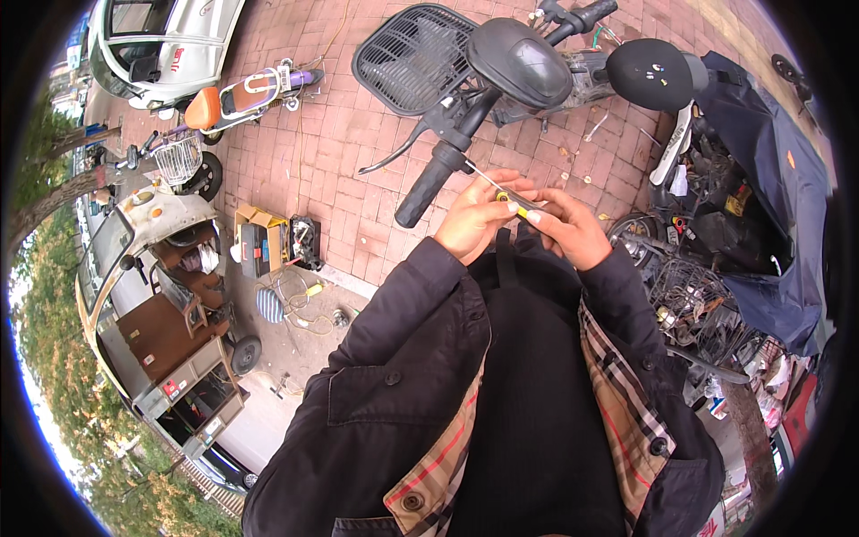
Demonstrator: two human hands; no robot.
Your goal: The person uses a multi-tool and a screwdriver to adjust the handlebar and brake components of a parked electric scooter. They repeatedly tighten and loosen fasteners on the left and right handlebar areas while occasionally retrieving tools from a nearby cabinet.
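I hold a screwdriver (521,209) with a yellow and dark handle in front of my chest. My right hand (573,225) is closed on the handle, thumb along its end. My left hand (476,219) steadies the screwdriver near the yellow collar, thumb and fingers around it. The thin metal shaft slants up and to the left, its tip beside the inner end of the black handlebar grip (431,183). Whether the tip touches the handlebar I cannot tell. The brake lever (394,154) sticks out on the left of that grip.
Ahead stands the electric scooter with a black front basket (416,58) and a dark seat (653,74). Cluttered scrap parts (698,295) lie at right beside a blue tarp (783,179). At left are a toolbox (255,249), a three-wheeled vehicle (148,331) and an orange-seated bike (203,109).
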